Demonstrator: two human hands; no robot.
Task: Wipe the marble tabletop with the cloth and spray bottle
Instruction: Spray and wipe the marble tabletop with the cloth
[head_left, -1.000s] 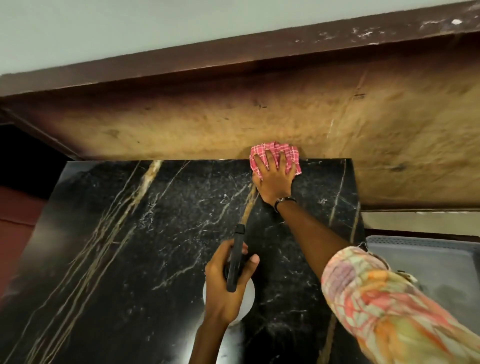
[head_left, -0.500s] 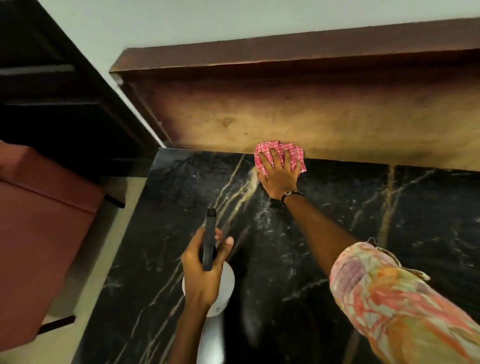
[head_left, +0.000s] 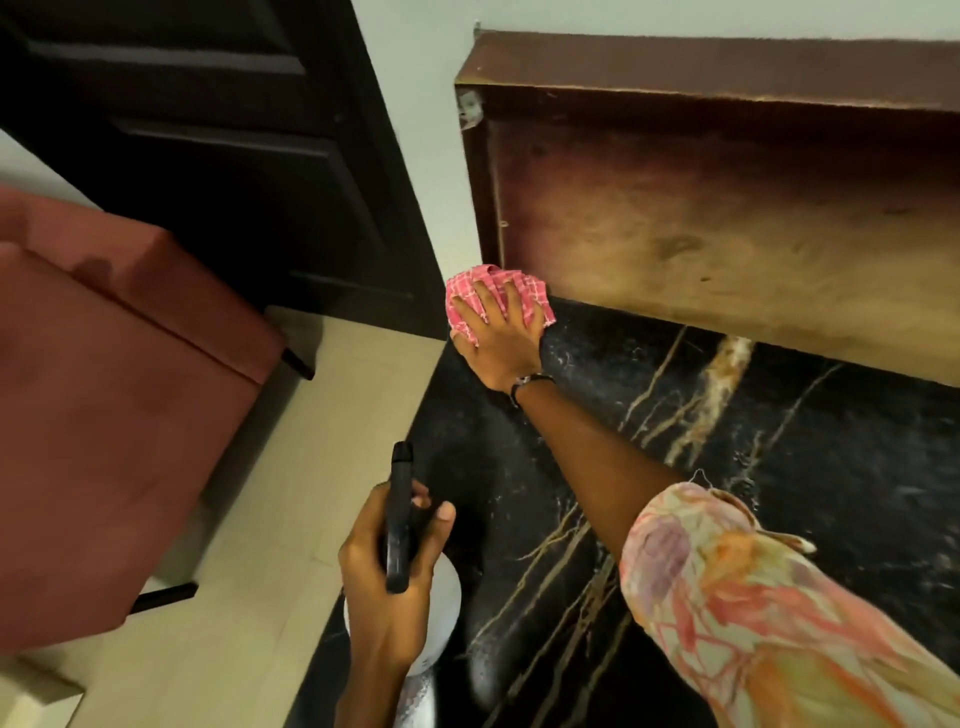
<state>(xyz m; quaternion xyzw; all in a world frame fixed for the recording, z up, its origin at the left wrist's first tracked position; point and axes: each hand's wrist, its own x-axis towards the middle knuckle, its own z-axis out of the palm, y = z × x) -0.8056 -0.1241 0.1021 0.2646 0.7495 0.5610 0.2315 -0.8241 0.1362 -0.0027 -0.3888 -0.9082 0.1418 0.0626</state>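
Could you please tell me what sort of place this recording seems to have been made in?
Probably a room in a home. A black marble tabletop stands against a wall beneath a wooden panel, with a dark panelled door, a reddish upholstered seat and a pale tiled floor beside it.

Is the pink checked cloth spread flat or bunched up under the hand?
Bunched. The cloth shows folds and puckers between the splayed fingers of the right hand, pressed on the marble tabletop at its far left corner.
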